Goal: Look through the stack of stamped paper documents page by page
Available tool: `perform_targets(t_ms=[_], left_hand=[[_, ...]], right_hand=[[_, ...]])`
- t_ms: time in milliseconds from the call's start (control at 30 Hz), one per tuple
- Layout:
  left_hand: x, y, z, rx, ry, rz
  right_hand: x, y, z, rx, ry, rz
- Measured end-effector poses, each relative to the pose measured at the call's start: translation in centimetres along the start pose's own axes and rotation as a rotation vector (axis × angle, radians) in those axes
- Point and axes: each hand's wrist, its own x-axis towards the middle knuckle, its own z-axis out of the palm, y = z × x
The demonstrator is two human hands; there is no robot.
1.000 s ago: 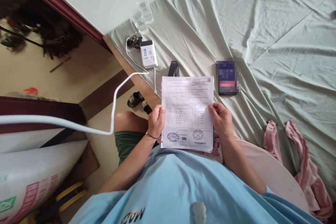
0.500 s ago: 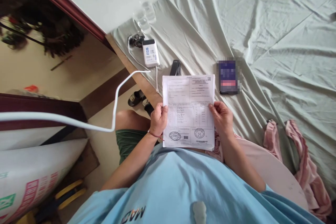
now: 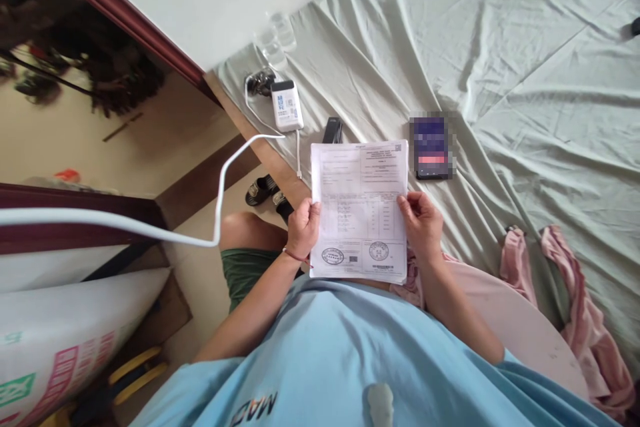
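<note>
1. Two bare hands on my remote feed, sharing one sheaf of printed forms point(image 3: 359, 213); it is held at dial centre, in front of the blue T-shirt point(image 3: 345, 347). Front page: oval stamp point(image 3: 333, 256), round stamp point(image 3: 379, 251).
2. Left hand point(image 3: 303, 230), nine o'clock: thumb on the margin, fingers curled together, clamped on the sheaf's edge.
3. Right hand point(image 3: 424, 220), three o'clock: thumb over the front page, fingers folded, clamped on the opposite edge.
4. Progress, in my judgement: pages gathered, edges roughly even, both sides secured. Not done: the sheaf is not laid down, and I see no page lifted apart. How much is left I cannot tell from this view.
5. Black oblong object point(image 3: 333, 129), possibly a stapler, half past eleven: partly behind the sheaf's top edge, touched by neither hand.
6. Smartphone point(image 3: 431, 147), between one and two o'clock: near the right hand but apart from it, screen pixelated.
7. White power bank point(image 3: 287, 110), eleven o'clock; dark cluster point(image 3: 261, 83), perhaps keys, just beside it; two clear cups point(image 3: 283, 30) beyond.
8. Pale green cloth point(image 3: 525, 80), beneath items 5 to 7; pink fabric point(image 3: 593, 340), four o'clock.
</note>
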Motion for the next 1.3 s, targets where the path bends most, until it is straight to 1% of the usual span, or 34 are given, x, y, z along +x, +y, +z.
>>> perform_targets(t_ms=[133,300,367,600,700,867,1033,1167,1300], left_hand=[[-0.19,-0.01,-0.25,-0.038,-0.003,-0.010],[-0.59,-0.26,-0.50,-0.264,-0.113,-0.038],[-0.66,-0.51,-0.42,-0.292,-0.119,-0.054],[-0.61,-0.87,-0.26,-0.277,-0.108,-0.084],[-0.61,-0.77,-0.31,-0.263,-0.102,-0.100],[-0.55,-0.61,-0.33,-0.232,-0.094,-0.087],[-0.48,-0.40,-0.33,-0.191,-0.074,-0.065],[-0.47,-0.40,-0.31,-0.183,-0.062,-0.064],[-0.46,-0.59,-0.20,-0.200,-0.066,-0.063]], right_hand=[[-0.11,-0.25,-0.21,-0.046,0.014,-0.014],[0.13,-0.15,-0.26,-0.047,0.040,0.003],[0.21,-0.14,-0.25,-0.040,0.044,0.008],[0.23,0.08,-0.25,-0.087,0.080,-0.024],[0.24,0.18,-0.30,-0.094,0.065,-0.015],[0.15,0.00,-0.33,-0.114,0.053,-0.018],[0.06,-0.37,-0.25,-0.065,0.073,-0.001],[0.05,-0.46,-0.28,-0.113,0.069,-0.003],[-0.01,-0.36,-0.28,-0.100,0.066,-0.009]])
